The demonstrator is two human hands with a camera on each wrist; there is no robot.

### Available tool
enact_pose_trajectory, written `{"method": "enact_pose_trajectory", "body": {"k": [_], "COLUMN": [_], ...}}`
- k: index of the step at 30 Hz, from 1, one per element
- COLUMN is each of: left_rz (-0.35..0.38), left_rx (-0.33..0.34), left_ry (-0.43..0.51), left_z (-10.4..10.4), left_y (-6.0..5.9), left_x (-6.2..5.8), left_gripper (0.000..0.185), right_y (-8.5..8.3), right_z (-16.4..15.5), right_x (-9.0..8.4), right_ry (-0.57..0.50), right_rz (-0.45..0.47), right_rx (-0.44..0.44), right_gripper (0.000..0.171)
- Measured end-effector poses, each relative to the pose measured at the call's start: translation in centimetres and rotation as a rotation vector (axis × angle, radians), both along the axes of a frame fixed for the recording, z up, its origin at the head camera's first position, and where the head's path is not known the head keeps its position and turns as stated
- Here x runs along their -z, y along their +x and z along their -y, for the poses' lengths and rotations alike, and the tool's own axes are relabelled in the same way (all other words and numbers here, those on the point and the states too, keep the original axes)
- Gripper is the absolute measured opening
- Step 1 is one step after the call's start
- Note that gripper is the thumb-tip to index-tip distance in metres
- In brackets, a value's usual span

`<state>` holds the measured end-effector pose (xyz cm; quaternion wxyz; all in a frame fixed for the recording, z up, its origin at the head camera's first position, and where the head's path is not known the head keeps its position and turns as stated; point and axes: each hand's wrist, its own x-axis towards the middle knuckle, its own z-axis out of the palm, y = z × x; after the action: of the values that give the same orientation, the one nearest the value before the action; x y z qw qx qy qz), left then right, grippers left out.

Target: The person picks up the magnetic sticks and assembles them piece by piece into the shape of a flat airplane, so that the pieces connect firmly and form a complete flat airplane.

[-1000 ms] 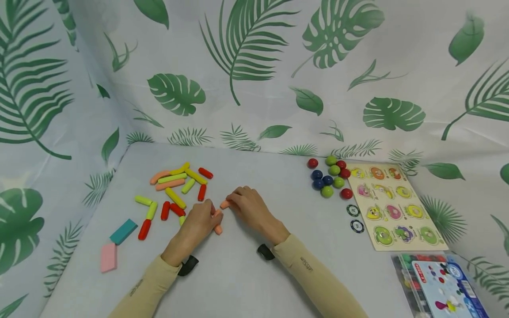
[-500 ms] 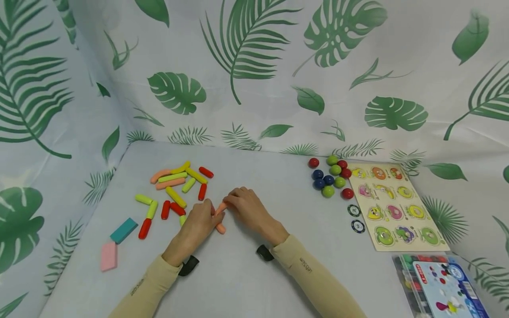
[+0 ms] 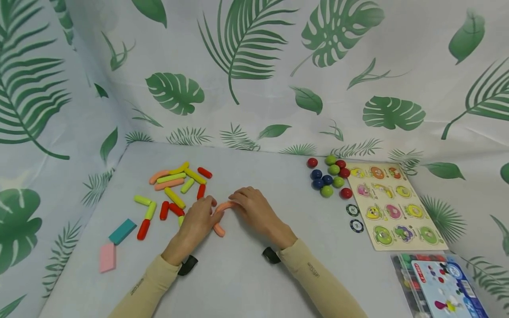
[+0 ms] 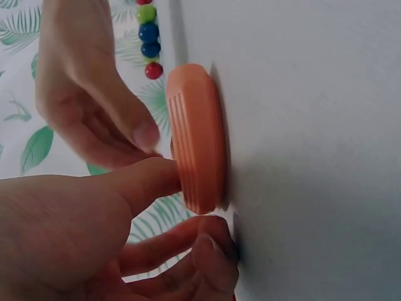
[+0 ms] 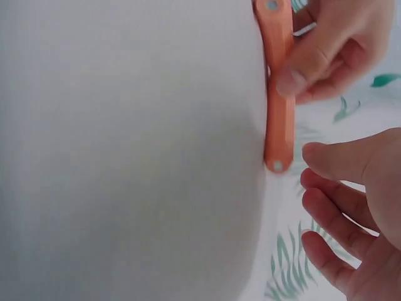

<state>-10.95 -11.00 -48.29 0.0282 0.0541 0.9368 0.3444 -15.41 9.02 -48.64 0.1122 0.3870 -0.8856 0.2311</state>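
Observation:
Two peach-orange toy rods lie near each other between the hands. The nearer rod [image 3: 219, 230] is ridged and slightly curved; the farther curved rod [image 3: 225, 205] runs toward the right hand. My left hand [image 3: 196, 221] has its thumb on the rods, while its index finger stands apart. The thumb hides where the rods meet, so I cannot tell whether they are joined. In the right wrist view, my right hand [image 5: 363, 200] has loosely bent fingers beside the far rod's end [image 5: 277, 164], with a gap between. A pale round dot shows in that end.
Several red, yellow, green and orange rods [image 3: 175, 197] lie left of the hands. A teal block [image 3: 123, 231] and a pink block [image 3: 108, 257] sit farther left. Rightward are coloured balls [image 3: 327, 179], two round chips [image 3: 356, 226], a fruit puzzle board [image 3: 393, 205] and a boxed set [image 3: 441, 285].
The right hand brought the far rod leftward to the nearer one, then drew slightly away from it. The left index finger has lifted apart from the thumb.

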Motion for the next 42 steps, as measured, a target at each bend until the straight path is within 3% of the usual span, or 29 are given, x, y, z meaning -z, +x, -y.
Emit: {"method": "enact_pose_trajectory", "body": {"k": [6, 14, 17, 19, 23, 26, 31, 35, 42], "left_rz": [0.064, 0.144, 0.113, 0.053, -0.093, -0.140, -0.111, -0.070, -0.113], "left_rx": [-0.045, -0.091, -0.105, -0.127, -0.191, -0.217, -0.203, -0.174, -0.154], "left_ry": [0.081, 0.138, 0.092, 0.035, -0.082, -0.118, -0.136, -0.148, -0.160], "left_z": [0.2, 0.8, 1.3, 1.8, 3.0, 3.7, 3.7, 3.3, 2.0], "left_y": [-0.2, -0.2, -0.3, -0.5, -1.1, -1.7, -2.8, -3.4, -3.7], "left_x": [0.0, -0.4, -0.5, -0.6, -0.7, -0.6, -0.4, -0.4, -1.0], "left_gripper": [0.016, 0.020, 0.032, 0.035, 0.028, 0.028, 0.034, 0.029, 0.021], "right_y": [0.2, 0.7, 0.8, 0.9, 1.1, 1.3, 1.3, 1.4, 1.1], "right_z": [-2.2, -4.3, -4.9, -5.2, -5.8, -6.4, -7.6, -8.5, -9.9], "right_x": [-0.2, 0.0, 0.1, 0.1, 0.1, 0.1, 0.1, 0.2, 0.3], "right_ry": [0.011, 0.008, 0.003, -0.003, -0.033, -0.042, -0.030, -0.037, -0.043], "right_rz": [0.004, 0.032, 0.027, 0.022, 0.032, 0.054, 0.061, 0.053, 0.070], "right_rx": [0.071, 0.144, 0.161, 0.168, 0.181, 0.208, 0.252, 0.267, 0.289], "right_gripper": [0.020, 0.017, 0.016, 0.016, 0.015, 0.015, 0.014, 0.014, 0.015]}}
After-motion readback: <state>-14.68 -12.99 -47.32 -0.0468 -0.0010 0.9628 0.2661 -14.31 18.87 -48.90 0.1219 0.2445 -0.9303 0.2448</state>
